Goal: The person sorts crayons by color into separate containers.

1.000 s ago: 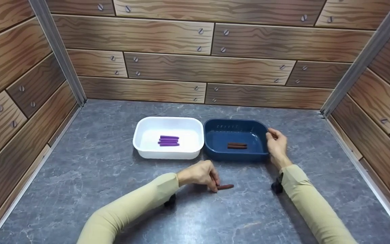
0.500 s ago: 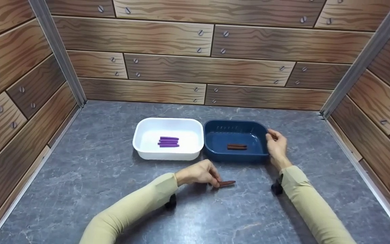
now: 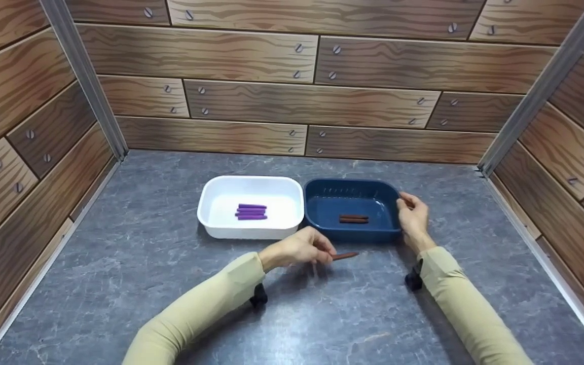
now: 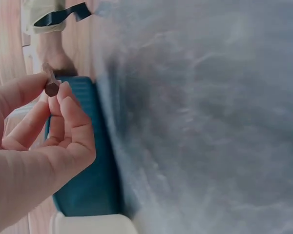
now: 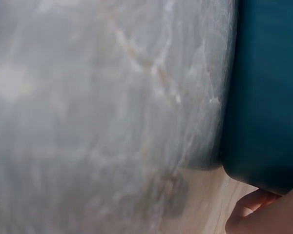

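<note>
My left hand (image 3: 302,247) pinches a brown crayon (image 3: 345,255) by one end, its tapered tip pointing right, just in front of the dark blue tray (image 3: 353,234). In the left wrist view, thumb and fingertips hold the crayon (image 4: 52,88) with its blunt end facing the camera. Two more brown crayons (image 3: 354,219) lie side by side in the blue tray. My right hand (image 3: 413,215) grips that tray's right end at the rim. In the right wrist view, only part of the hand (image 5: 263,212) shows, beside the tray's corner (image 5: 263,165).
A white tray (image 3: 251,233) with several purple crayons (image 3: 251,212) stands against the blue one's left side. Both rest on a grey marbled table (image 3: 119,263). Wood-patterned panels (image 3: 251,101) rise at the back and both sides.
My left hand has lifted the brown crayon off the table and carried it away from me, up to the blue tray's front. The right hand and both trays have stayed in place.
</note>
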A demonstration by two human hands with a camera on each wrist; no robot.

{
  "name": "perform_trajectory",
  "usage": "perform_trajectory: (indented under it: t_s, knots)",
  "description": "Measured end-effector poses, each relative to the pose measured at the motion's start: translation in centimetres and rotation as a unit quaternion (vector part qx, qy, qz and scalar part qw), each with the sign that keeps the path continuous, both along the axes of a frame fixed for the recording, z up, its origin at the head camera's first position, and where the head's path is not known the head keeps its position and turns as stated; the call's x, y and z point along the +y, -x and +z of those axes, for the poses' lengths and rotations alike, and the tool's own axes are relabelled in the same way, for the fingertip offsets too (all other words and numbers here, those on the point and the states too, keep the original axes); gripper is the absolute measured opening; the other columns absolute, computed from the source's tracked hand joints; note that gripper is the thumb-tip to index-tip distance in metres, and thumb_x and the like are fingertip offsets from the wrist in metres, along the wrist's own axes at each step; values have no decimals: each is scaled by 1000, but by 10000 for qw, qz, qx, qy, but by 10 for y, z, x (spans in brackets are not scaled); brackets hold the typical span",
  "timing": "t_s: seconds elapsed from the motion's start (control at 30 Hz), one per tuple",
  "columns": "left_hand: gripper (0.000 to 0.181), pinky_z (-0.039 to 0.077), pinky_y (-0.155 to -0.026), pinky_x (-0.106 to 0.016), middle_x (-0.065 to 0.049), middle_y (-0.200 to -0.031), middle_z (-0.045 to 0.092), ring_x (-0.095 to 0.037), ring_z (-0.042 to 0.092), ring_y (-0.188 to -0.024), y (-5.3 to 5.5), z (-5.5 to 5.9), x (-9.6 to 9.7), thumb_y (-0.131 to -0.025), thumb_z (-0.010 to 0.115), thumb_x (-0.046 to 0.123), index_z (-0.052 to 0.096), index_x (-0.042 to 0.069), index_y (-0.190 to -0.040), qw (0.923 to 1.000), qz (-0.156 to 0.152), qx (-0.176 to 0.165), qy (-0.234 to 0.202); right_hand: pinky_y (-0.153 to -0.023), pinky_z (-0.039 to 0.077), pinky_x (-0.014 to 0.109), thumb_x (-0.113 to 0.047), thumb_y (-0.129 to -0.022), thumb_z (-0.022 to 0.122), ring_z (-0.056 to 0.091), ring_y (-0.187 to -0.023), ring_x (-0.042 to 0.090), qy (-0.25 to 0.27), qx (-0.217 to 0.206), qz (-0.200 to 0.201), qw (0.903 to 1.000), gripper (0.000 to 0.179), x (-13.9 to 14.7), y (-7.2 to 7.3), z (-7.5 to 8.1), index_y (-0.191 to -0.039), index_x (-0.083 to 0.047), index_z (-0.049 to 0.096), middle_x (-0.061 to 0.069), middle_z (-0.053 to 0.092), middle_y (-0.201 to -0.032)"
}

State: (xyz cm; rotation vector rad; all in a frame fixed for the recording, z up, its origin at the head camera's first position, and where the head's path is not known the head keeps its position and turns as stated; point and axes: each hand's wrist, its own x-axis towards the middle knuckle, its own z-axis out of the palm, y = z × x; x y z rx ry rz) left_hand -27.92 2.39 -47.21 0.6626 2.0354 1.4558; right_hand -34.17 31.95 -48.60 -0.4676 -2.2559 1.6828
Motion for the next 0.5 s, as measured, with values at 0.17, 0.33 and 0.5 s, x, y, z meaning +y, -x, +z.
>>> perform_trajectory:
  t_s: [0.17,0.33,0.5]
  knots:
    - [13,46,-61,-22,1,-81,68,-5,54,-64,3,9,0,-87,68,1,75,0,-99,10000,-2,84,-49,-79,40,17,-12,-102,47,48,-98,10,-35,-4,-18,10000,39,0,0,1,-139,0,52,16,53,-128]
    - [14,46,-62,-24,0,-86,70,-9,55,-68,6,16,1,-88,68,2,75,2,-101,9999,89,96,-86,-79,41,17,-12,-102,46,48,-99,10,-52,17,-13,10000,39,0,1,-1,-139,-1,52,16,53,-128]
    - [16,45,-60,-23,-15,-97,72,-12,54,-69,10,24,2,-89,67,2,74,1,-104,9995,185,95,-231,-81,41,18,-11,-102,46,49,-100,11,-13,31,-21,10000,39,0,1,-1,-139,0,52,17,53,-130]
